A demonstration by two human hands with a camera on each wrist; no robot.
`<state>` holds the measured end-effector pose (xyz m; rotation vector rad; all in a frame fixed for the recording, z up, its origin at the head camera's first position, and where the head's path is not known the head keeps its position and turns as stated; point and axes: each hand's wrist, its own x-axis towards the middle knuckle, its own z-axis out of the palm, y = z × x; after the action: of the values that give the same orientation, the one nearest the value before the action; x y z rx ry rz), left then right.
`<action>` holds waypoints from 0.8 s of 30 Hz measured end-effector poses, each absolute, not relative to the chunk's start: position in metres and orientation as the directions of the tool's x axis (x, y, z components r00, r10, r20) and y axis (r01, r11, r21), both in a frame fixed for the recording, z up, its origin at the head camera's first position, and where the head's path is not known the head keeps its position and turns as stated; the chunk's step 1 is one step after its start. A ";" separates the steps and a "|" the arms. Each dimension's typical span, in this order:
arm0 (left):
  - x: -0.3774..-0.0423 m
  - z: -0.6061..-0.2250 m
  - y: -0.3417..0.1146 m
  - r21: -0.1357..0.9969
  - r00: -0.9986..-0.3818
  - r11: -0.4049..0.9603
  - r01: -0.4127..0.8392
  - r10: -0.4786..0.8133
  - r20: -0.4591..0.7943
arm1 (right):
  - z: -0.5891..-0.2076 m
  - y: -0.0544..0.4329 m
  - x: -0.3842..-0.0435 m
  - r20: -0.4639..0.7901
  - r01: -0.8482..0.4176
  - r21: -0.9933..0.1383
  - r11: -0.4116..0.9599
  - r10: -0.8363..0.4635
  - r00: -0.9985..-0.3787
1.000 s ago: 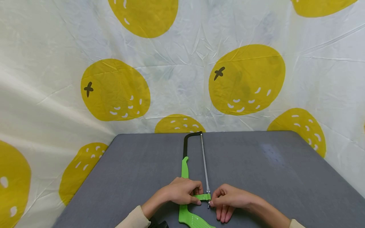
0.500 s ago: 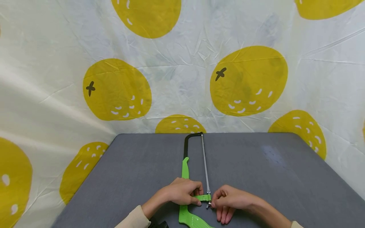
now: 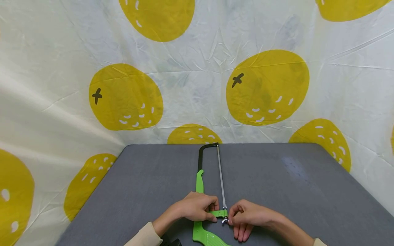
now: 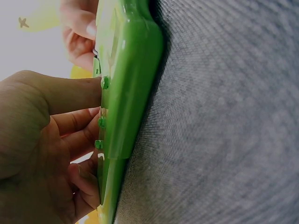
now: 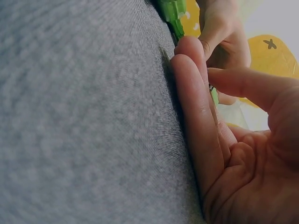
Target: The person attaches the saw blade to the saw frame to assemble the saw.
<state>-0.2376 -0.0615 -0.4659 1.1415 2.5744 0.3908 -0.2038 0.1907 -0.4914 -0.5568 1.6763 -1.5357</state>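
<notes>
A hacksaw (image 3: 200,182) with a green handle and black front bow lies on the grey table, its silver blade (image 3: 220,174) to the right. My left hand (image 3: 197,206) holds the green frame from above near the handle, thumb and fingers on either side of the short green crosspiece (image 3: 219,213). At the blade's near end sits a small metal wing nut (image 3: 225,221). My right hand (image 3: 252,214) pinches at this nut with thumb and index finger, while its other fingers rest along the tabletop. In the right wrist view, the fingers mostly hide the nut.
The grey cloth-covered table (image 3: 277,177) runs back to a white curtain (image 3: 191,92) printed with yellow fruit. The saw's tip reaches the table's far edge. Part of a black object (image 3: 172,242) shows by the left sleeve.
The wing nut has turned, its wings now spread sideways where they pointed down before. The right fingertips have shifted slightly; the left hand and saw stay in place.
</notes>
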 end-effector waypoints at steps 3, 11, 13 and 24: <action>-0.238 -0.466 -0.062 0.367 -0.638 0.646 0.669 0.753 -0.161 | -0.492 0.190 -0.204 -0.249 0.183 -0.968 0.173 -0.756 -0.605; -0.239 -0.467 -0.062 0.380 -0.633 0.641 0.667 0.756 -0.167 | -0.491 0.189 -0.203 -0.246 0.180 -0.969 0.170 -0.746 -0.618; -0.239 -0.467 -0.062 0.381 -0.632 0.640 0.667 0.757 -0.166 | -0.491 0.188 -0.202 -0.245 0.178 -0.969 0.171 -0.746 -0.619; -0.237 -0.466 -0.061 0.362 -0.639 0.647 0.671 0.753 -0.159 | -0.494 0.189 -0.202 -0.231 0.166 -0.973 0.163 -0.753 -0.616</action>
<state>-0.2374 -0.0613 -0.4661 1.1431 2.5722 0.3901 -0.2021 0.1889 -0.4939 -0.5669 1.6922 -1.5536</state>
